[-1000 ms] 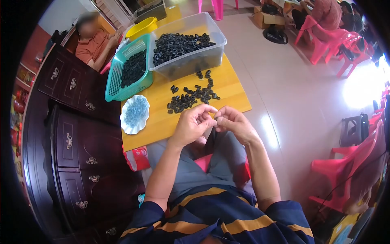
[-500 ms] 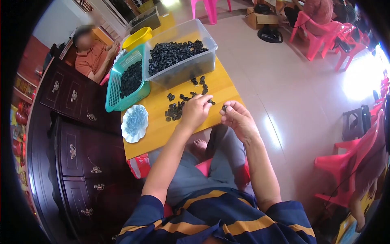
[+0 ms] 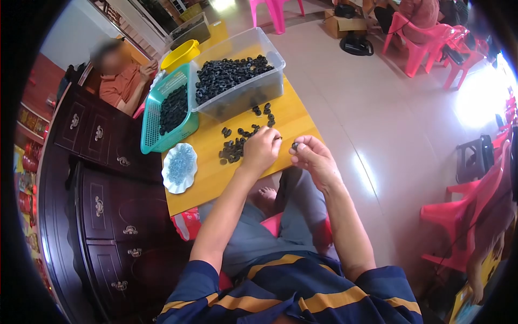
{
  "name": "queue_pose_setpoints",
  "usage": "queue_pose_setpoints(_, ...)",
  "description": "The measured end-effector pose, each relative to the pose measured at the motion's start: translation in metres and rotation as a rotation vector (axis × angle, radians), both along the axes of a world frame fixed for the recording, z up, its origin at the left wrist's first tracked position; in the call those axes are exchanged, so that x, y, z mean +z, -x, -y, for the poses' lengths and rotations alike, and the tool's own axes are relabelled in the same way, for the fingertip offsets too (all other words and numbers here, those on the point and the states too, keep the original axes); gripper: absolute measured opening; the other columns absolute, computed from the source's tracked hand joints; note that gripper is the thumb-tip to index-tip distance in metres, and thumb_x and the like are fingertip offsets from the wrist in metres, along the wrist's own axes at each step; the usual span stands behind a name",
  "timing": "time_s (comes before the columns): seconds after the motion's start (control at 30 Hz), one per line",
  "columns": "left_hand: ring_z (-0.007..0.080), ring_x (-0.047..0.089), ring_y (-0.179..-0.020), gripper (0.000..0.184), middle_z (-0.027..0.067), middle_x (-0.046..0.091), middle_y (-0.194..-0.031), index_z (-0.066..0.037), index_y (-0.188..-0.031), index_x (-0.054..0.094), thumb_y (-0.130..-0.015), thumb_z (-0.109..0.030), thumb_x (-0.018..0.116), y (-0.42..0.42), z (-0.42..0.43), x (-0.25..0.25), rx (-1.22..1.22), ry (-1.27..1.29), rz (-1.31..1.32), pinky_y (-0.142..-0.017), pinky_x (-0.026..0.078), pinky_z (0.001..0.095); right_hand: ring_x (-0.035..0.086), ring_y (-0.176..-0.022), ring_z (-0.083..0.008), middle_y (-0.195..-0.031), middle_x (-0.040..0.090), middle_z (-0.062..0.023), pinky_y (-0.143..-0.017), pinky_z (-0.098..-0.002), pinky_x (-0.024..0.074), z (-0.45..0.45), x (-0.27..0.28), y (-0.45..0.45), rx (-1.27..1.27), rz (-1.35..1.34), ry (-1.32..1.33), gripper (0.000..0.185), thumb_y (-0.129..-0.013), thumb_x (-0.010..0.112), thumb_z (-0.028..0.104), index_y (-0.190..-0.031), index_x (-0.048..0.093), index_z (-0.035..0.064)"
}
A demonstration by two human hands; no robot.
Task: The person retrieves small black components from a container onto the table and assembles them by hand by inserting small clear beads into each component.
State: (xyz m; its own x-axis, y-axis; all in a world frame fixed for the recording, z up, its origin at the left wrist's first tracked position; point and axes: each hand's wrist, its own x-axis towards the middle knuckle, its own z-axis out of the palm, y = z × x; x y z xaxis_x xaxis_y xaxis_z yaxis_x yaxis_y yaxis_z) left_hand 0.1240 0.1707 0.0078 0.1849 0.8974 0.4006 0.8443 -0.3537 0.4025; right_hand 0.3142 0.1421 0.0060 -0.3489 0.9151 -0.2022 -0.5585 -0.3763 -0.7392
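Observation:
My left hand (image 3: 262,148) is over the front right part of the yellow table (image 3: 199,198), beside loose black rings (image 3: 233,150). Its fingers are pinched together; a dark bit shows at the tips, too small to name. Just right of the table edge, my right hand (image 3: 317,162) pinches a small black ring (image 3: 295,146) between thumb and fingers. Behind the loose rings stands a clear plastic bin (image 3: 243,89) heaped with black rings. A green basket (image 3: 189,125) of black pieces is left of it. A white scalloped dish (image 3: 188,183) holds small clear bluish pieces.
A yellow basin (image 3: 181,55) and another bin (image 3: 190,32) stand farther back. A dark wooden cabinet (image 3: 129,208) lines the left, with a seated person (image 3: 123,81) behind it. Pink chairs (image 3: 421,40), other people and a cardboard box (image 3: 344,25) are at the right.
My hands, together a second ago, have moved apart. The left went to the loose rings on the table; the right stayed near the edge, now with a black ring visible at its fingertips.

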Motion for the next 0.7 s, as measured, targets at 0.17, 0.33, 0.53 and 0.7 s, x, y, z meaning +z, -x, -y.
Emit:
queue_pose_setpoints(0.17, 0.0066, 0.065, -0.07, 0.01, 0.0027, 0.068, -0.082, -0.002, -0.091, 0.062, -0.086, 0.004, 0.068, 0.01, 0.036, 0.017, -0.03, 0.374, 0.754, -0.065, 0.053, 0.0233, 0.065, -0.086, -0.0091, -0.098, 0.068, -0.0036, -0.08, -0.0249, 0.0529, 0.004, 0.0, 0.008, 0.002, 0.088, -0.101, 0.014, -0.101, 0.059, 0.013, -0.114, 0.059, 0.0061)
queue_pose_setpoints(0.33, 0.0011, 0.059, -0.071, 0.01, -0.0017, 0.065, -0.083, -0.003, -0.09, 0.063, -0.088, 0.005, 0.068, 0.014, 0.063, 0.027, -0.05, 0.417, 0.982, -0.064, 0.049, 0.0181, 0.064, -0.088, -0.0095, -0.097, 0.066, -0.0024, -0.082, -0.0254, 0.0533, 0.011, -0.002, 0.023, 0.009, 0.096, -0.2, 0.014, -0.1, 0.058, 0.007, -0.113, 0.059, 0.0032)
queue_pose_setpoints(0.53, -0.0001, 0.057, -0.069, 0.01, -0.0035, 0.064, -0.081, -0.003, -0.09, 0.063, -0.086, 0.004, 0.069, 0.013, 0.072, 0.03, -0.026, 0.372, 0.887, -0.062, 0.048, 0.0173, 0.062, -0.087, -0.0076, -0.094, 0.065, -0.0005, -0.081, -0.024, 0.0521, 0.014, -0.01, 0.033, 0.022, 0.147, -0.319, 0.015, -0.098, 0.06, 0.004, -0.113, 0.06, 0.0011)
queue_pose_setpoints(0.7, -0.0011, 0.054, -0.065, 0.01, -0.0048, 0.063, -0.077, -0.003, -0.088, 0.064, -0.085, 0.003, 0.071, 0.009, 0.075, 0.037, 0.012, 0.308, 0.795, -0.057, 0.045, 0.0164, 0.06, -0.085, -0.0055, -0.091, 0.064, 0.0007, -0.078, -0.0218, 0.0498, 0.015, -0.009, 0.033, 0.036, 0.222, -0.366, 0.015, -0.096, 0.062, 0.004, -0.111, 0.061, 0.0008)
